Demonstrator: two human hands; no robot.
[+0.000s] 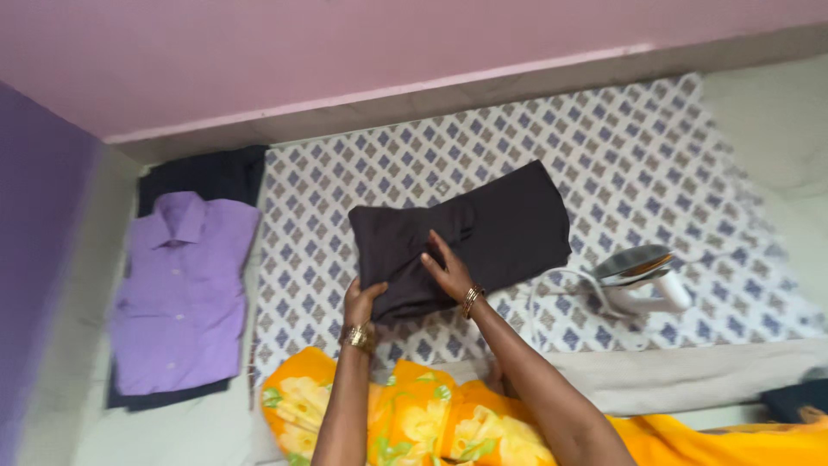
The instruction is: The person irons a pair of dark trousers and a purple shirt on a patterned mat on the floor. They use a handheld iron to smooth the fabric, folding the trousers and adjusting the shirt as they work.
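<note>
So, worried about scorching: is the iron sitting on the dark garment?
No, the iron rests on the patterned cloth, apart from the dark garment.

There are 2 hands, the left hand [360, 302] and the right hand [448, 272], and 2 gold bangles, 1 per wrist. 1 dark folded garment [483, 229], 1 purple shirt [177, 293], 1 white iron [642, 276] and 1 patterned cloth [621, 155] show. Under the shirt lie perhaps 2 dark garments [207, 175].
</note>
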